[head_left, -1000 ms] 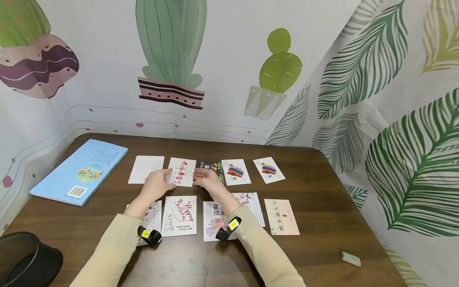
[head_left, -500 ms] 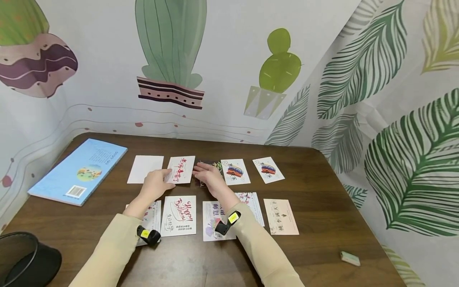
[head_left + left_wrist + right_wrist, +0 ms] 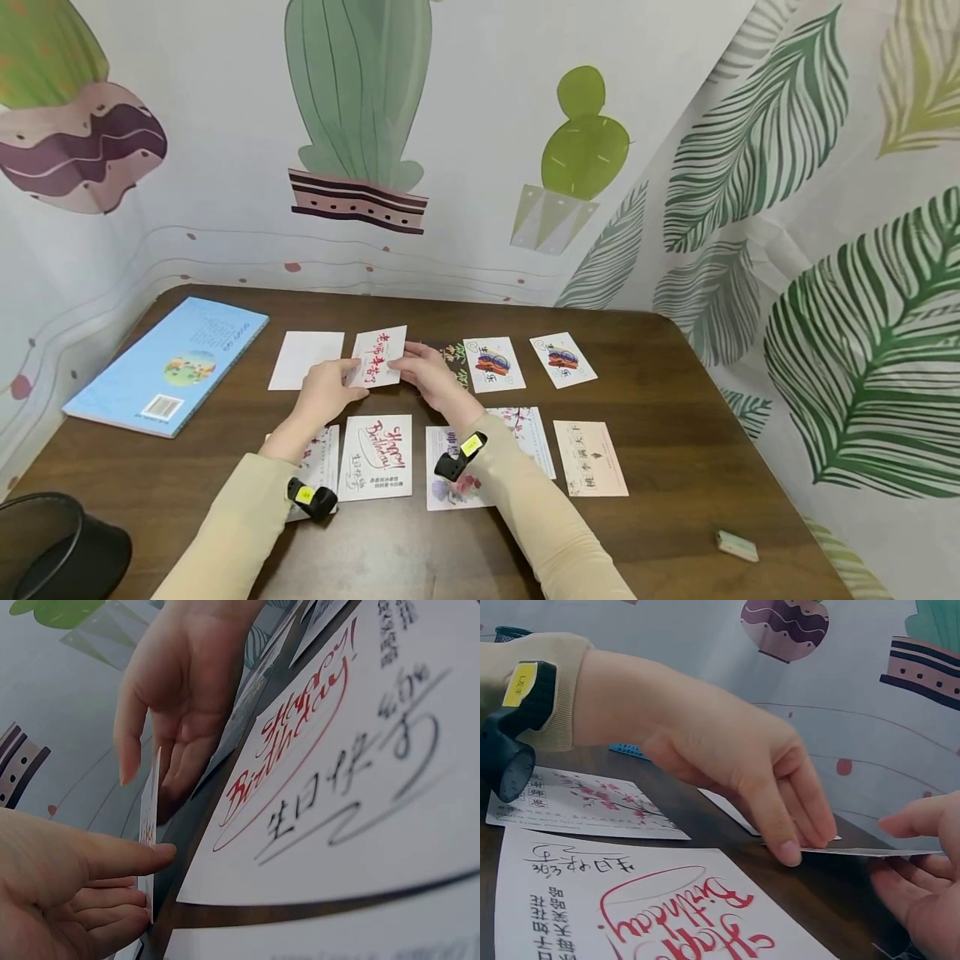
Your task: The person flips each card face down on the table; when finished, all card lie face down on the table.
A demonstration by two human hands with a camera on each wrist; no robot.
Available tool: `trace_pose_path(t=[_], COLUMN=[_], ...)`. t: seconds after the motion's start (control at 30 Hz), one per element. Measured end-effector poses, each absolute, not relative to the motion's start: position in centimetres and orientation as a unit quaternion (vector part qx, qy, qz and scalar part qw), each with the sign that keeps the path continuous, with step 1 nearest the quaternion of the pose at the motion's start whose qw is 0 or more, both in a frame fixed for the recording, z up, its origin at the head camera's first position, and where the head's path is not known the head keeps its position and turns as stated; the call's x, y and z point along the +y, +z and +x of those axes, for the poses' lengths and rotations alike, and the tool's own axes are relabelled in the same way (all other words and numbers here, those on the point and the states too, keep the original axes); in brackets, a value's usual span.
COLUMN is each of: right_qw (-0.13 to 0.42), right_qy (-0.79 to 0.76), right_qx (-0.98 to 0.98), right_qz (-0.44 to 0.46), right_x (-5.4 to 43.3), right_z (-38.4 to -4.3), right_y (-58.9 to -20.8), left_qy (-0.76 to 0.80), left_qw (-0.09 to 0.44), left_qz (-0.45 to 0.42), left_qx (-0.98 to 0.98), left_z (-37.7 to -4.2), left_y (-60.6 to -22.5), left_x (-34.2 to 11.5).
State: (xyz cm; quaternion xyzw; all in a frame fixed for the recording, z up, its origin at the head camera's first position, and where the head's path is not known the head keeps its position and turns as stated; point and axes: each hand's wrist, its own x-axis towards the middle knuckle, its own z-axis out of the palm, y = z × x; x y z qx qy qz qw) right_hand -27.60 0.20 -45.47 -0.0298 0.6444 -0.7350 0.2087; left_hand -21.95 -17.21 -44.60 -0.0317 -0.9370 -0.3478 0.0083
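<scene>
A white card with red characters (image 3: 381, 354) is raised off the brown table (image 3: 675, 400), in the far row. My left hand (image 3: 347, 372) pinches its left edge, thumb on top and fingers beneath. My right hand (image 3: 401, 367) holds its right edge between thumb and fingers. The left wrist view shows the card edge-on (image 3: 151, 825), with the left hand (image 3: 142, 881) below it and the right hand (image 3: 146, 769) above it. In the right wrist view the card (image 3: 870, 852) runs between the left hand (image 3: 799, 851) and the right hand (image 3: 889, 851).
A blank white card (image 3: 305, 358) lies left of the held one; a dark card (image 3: 452, 352) and two cartoon cards (image 3: 492, 364) lie right. The near row includes a "Happy Birthday" card (image 3: 377, 457). A blue book (image 3: 168, 362), a black bin (image 3: 52, 550) and a small eraser (image 3: 735, 546) lie around.
The red-lettered card lay flat a second ago; now it is raised and tilted. My right hand has slid left onto its right edge. The left hand has stayed at the left edge.
</scene>
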Motion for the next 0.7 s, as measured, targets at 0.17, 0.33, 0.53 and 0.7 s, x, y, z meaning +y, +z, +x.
trace_pose_path(t=[0.17, 0.33, 0.53, 0.7], right_qw=[0.219, 0.218, 0.214, 0.191], right_qy=[-0.728, -0.724, -0.721, -0.719], right_qx=[0.648, 0.652, 0.658, 0.666], right_qz=[-0.051, -0.051, -0.05, -0.052], right_x=[-0.5, -0.8, -0.5, 0.3], right_z=[-27.6, -27.5, -27.4, -27.2], right_y=[-45.9, -46.1, -45.8, -45.4], left_qy=[-0.349, -0.354, -0.372, -0.39], left_qw=[0.015, 0.01, 0.003, 0.049], left_qz=[-0.035, -0.032, -0.033, -0.036], left_qx=[-0.937, -0.935, -0.928, -0.919], left_z=[-21.9, -21.9, -22.0, -21.6], left_y=[-44.8, -44.8, -44.2, -43.0], left_x=[-17.2, -17.1, -17.4, -17.1])
